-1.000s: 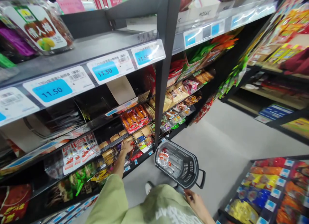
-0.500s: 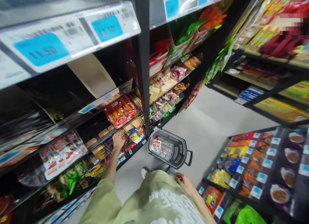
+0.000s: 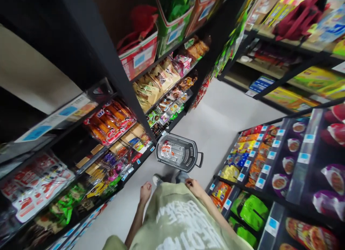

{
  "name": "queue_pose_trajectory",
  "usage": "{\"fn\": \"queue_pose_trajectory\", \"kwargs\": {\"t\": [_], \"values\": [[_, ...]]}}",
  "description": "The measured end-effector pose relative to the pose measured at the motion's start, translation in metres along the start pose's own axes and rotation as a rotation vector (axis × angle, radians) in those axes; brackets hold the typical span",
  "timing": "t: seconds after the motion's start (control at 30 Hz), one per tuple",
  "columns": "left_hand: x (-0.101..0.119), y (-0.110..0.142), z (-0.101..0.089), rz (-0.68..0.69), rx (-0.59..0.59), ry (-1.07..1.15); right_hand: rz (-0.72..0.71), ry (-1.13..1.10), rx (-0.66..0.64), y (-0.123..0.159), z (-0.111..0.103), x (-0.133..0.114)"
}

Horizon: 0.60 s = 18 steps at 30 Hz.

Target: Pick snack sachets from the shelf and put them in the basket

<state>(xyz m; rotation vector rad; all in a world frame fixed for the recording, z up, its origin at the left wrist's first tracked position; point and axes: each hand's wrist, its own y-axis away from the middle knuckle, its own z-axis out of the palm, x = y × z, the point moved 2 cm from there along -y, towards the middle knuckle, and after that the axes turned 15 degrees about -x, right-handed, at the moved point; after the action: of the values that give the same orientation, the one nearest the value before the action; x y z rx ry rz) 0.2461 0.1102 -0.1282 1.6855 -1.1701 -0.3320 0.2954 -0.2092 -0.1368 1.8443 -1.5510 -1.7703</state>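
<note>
My left hand hangs over the floor between the left shelf and my green shirt, its fingers curled into a loose fist. Nothing shows in it. My right hand is beside the front of my shirt, fingers curled in, with no item visible in it. A dark grey shopping basket stands on the floor ahead of my feet, its handle pointing right. Inside its left end lies a clear packet with red-orange marks. Small snack packets fill the low left shelf nearest my left hand.
A black shelf post rises at the left. Packs of sausage-like snacks and tan bags lie on the left shelves. To the right stands a tiered rack of snack packets and cups. Grey floor runs between.
My left hand has come away from the low snack shelf, back toward my body. The view has shifted forward and right. The basket with its packet still stands on the floor.
</note>
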Motion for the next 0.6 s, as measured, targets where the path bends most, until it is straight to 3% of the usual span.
{"fn": "queue_pose_trajectory", "kwargs": {"t": [0.17,0.33,0.47,0.6], "values": [[-0.006,-0.028,-0.034,0.038,0.015,-0.012,0.109,0.017,-0.049,-0.007,-0.01,0.022],[0.023,-0.058,-0.05,0.077,-0.01,-0.057,0.237,0.04,-0.079,-0.004,-0.025,0.047],[0.057,-0.086,-0.038,0.12,-0.123,-0.102,0.286,0.023,-0.126,-0.008,-0.033,0.065],[0.085,-0.119,-0.004,0.158,-0.284,-0.151,0.355,-0.032,-0.159,-0.02,-0.037,0.097]]}}
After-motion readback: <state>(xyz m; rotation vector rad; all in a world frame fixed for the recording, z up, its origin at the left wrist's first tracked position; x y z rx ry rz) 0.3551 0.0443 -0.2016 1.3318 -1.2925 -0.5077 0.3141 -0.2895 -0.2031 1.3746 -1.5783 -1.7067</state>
